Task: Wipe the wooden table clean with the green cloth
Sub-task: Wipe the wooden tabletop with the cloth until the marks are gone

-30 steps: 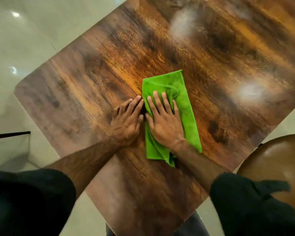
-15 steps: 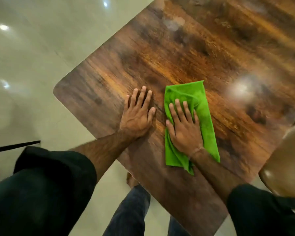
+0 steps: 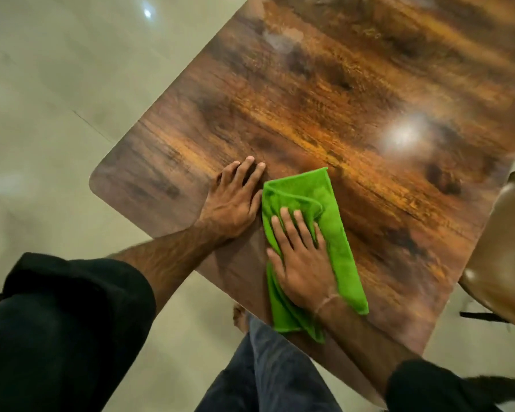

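Note:
A folded green cloth (image 3: 333, 221) lies on the wooden table (image 3: 324, 99) near its front edge. My right hand (image 3: 302, 257) presses flat on the cloth with straight, spread fingers. My left hand (image 3: 235, 200) rests flat on the bare wood just left of the cloth, its thumb side touching the cloth's left edge. Both forearms reach in from below, with black sleeves at the bottom corners.
A brown leather chair seat (image 3: 506, 251) stands close to the table's right edge. The table's rounded left corner (image 3: 97, 179) hangs over the pale tiled floor (image 3: 57, 99). My legs in dark trousers (image 3: 268, 370) stand at the near edge.
The cloth and my right hand have closed the gap to my left hand, which stays planted. The view has shifted, so the table's left corner sits further right in frame.

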